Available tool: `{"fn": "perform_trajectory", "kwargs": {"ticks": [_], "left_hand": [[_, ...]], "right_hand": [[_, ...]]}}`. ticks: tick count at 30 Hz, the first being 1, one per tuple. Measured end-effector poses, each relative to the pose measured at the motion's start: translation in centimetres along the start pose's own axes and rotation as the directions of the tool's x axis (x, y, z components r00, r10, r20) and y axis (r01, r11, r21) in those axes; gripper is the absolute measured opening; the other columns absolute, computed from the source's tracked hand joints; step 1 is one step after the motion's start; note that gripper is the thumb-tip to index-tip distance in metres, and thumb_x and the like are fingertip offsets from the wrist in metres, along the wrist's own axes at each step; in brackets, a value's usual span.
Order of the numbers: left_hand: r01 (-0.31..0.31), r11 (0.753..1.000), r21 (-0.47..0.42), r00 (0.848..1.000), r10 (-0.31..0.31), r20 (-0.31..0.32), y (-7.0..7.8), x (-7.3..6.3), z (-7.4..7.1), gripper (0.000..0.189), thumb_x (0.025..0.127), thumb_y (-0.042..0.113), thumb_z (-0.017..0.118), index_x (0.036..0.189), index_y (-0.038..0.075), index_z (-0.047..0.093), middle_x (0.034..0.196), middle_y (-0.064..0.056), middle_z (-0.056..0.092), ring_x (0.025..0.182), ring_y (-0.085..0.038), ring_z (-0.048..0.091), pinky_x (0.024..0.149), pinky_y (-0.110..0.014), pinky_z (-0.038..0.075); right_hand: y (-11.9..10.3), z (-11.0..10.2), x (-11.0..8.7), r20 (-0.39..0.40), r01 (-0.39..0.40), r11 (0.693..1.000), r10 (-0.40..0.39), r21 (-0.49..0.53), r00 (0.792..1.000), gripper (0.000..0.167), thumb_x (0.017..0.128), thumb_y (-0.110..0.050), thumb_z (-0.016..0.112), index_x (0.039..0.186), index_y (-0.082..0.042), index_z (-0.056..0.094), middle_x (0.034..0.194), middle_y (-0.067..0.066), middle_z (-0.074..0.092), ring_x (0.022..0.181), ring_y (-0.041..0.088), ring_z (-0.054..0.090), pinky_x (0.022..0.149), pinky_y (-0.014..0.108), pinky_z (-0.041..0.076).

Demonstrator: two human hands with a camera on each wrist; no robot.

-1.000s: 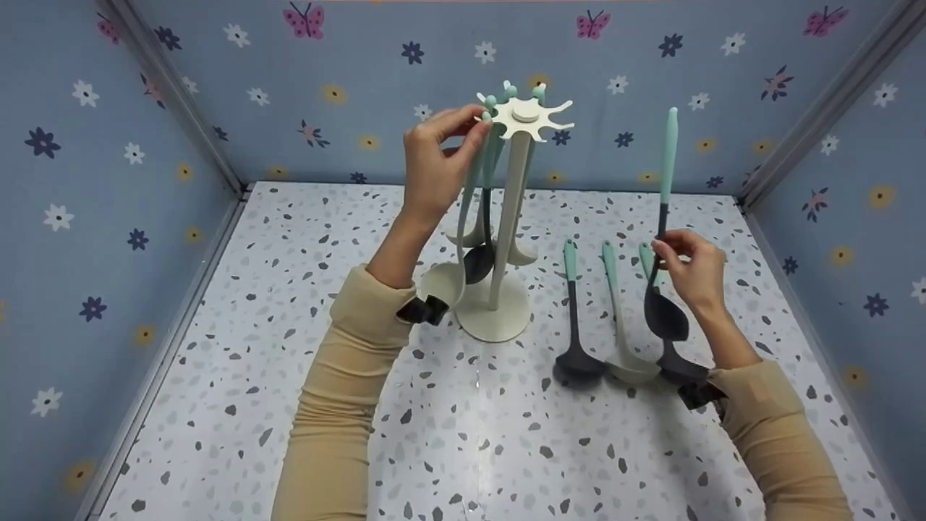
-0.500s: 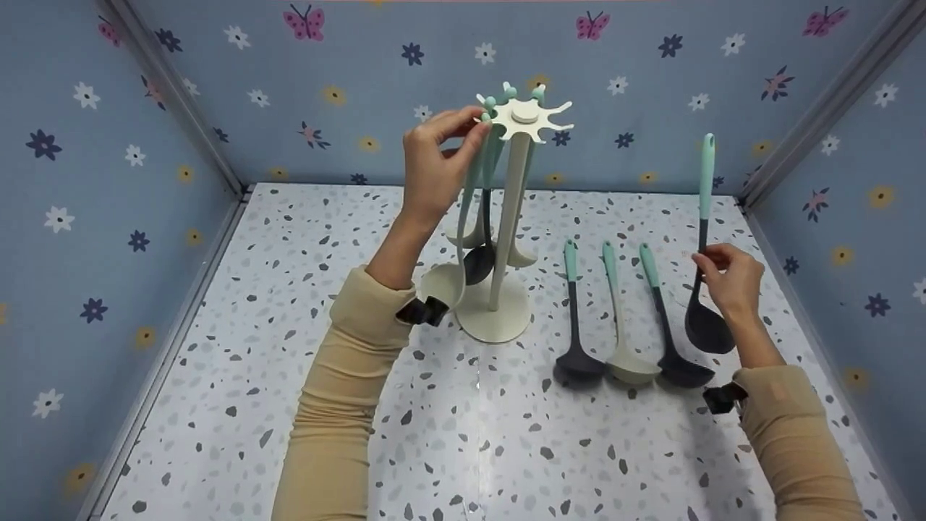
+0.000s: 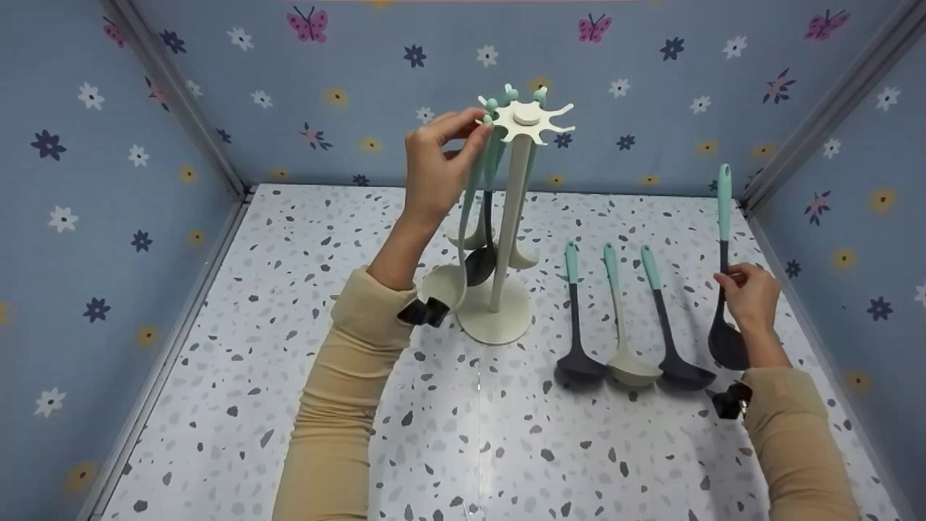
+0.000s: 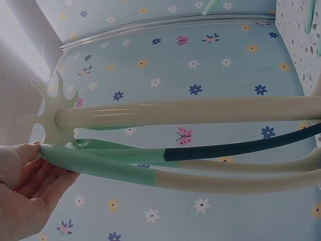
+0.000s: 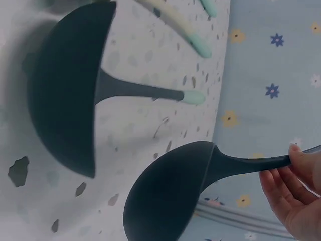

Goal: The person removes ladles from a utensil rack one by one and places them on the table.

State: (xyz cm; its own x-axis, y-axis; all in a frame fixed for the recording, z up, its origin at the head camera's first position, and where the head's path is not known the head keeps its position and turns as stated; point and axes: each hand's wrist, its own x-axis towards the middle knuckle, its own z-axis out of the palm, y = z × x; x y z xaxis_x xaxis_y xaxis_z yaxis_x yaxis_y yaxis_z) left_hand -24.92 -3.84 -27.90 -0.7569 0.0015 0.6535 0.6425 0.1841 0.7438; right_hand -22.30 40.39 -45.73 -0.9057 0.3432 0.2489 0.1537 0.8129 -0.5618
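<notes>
My left hand [image 3: 438, 170] pinches the mint handle's top end on a cream ladle [image 4: 225, 182] at the left of the cream utensil stand [image 3: 508, 231]. That end sits at the stand's notched top; whether it is hooked there I cannot tell. On the right, my right hand [image 3: 752, 297] pinches the dark shaft of a black ladle [image 3: 725, 344] with a mint handle. Its handle points up and away, bowl low; contact with the table is unclear. Beside it lie a black ladle [image 3: 673, 354], a cream ladle [image 3: 629, 365] and another black ladle [image 3: 576, 358].
More utensils hang from the stand, including one with a dark bowl [image 3: 480, 266] and one with a cream bowl [image 3: 522, 255]. The stand's round base [image 3: 499, 333] rests on the speckled table [image 3: 239, 405]. Patterned walls [image 3: 340, 43] enclose the back and sides.
My right hand has carried the black ladle rightward and lower, away from over the row of lying ladles. My left hand has stayed at the stand's top.
</notes>
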Motion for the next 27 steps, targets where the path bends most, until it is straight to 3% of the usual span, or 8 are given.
{"fn": "perform_trajectory", "kwargs": {"ticks": [6,9,16,19,23,27], "left_hand": [[0.012,1.0,-0.004,1.0,-0.012,-0.008,0.0,0.0,0.0,0.02,0.085,0.006,0.059,0.1,-0.007,0.064,0.093,-0.013,0.063,0.083,-0.016,0.06,0.067,-0.023,0.051],[0.003,1.0,-0.008,1.0,-0.003,-0.009,0.0,0.0,0.0,0.02,0.085,0.006,0.059,0.1,-0.007,0.064,0.092,-0.014,0.063,0.083,-0.016,0.06,0.068,-0.023,0.051],[-0.02,1.0,0.0,1.0,0.02,0.002,-0.1,0.0,0.0,0.022,0.085,0.013,0.06,0.1,-0.002,0.066,0.091,-0.009,0.064,0.083,-0.013,0.059,0.066,-0.023,0.051],[-0.023,1.0,0.008,1.0,0.023,0.003,-0.1,0.0,0.0,0.022,0.086,0.014,0.059,0.1,-0.001,0.066,0.091,-0.008,0.063,0.083,-0.012,0.059,0.066,-0.023,0.051],[-0.022,1.0,0.005,1.0,0.022,0.002,-0.1,0.0,0.0,0.021,0.086,0.014,0.059,0.099,-0.001,0.066,0.091,-0.008,0.064,0.083,-0.012,0.059,0.066,-0.023,0.051],[-0.026,1.0,0.009,1.0,0.026,0.001,-0.2,0.0,0.0,0.021,0.086,0.014,0.059,0.099,-0.001,0.066,0.091,-0.008,0.064,0.083,-0.012,0.059,0.066,-0.022,0.051]], "right_hand": [[1.9,0.2,0.2,0.081,-0.067,0.995,0.072,-0.072,0.994,0.025,0.087,-0.01,0.056,0.099,0.012,0.059,0.09,0.028,0.059,0.076,0.034,0.056,0.061,0.034,0.044],[2.4,0.3,0.2,0.1,-0.076,0.993,0.085,-0.092,0.991,0.026,0.087,-0.01,0.056,0.1,0.012,0.059,0.089,0.028,0.059,0.076,0.036,0.056,0.062,0.039,0.045],[3.0,0.3,0.4,0.161,-0.125,0.984,0.145,-0.124,0.976,0.026,0.087,-0.011,0.055,0.1,0.012,0.058,0.09,0.028,0.059,0.072,0.033,0.057,0.061,0.038,0.045],[3.2,0.5,0.5,0.183,-0.166,0.979,0.186,-0.118,0.965,0.028,0.087,-0.01,0.055,0.102,0.013,0.057,0.099,0.029,0.057,0.079,0.037,0.057,0.067,0.043,0.046],[3.6,0.8,0.7,0.218,-0.207,0.968,0.234,-0.138,0.948,0.03,0.087,-0.009,0.054,0.106,0.014,0.056,0.12,0.029,0.046,0.101,0.042,0.048,0.081,0.048,0.042],[4.1,1.2,0.7,0.234,-0.198,0.962,0.239,-0.188,0.942,0.031,0.087,-0.01,0.055,0.104,0.015,0.056,0.117,0.03,0.047,0.1,0.045,0.046,0.081,0.049,0.041]]}}
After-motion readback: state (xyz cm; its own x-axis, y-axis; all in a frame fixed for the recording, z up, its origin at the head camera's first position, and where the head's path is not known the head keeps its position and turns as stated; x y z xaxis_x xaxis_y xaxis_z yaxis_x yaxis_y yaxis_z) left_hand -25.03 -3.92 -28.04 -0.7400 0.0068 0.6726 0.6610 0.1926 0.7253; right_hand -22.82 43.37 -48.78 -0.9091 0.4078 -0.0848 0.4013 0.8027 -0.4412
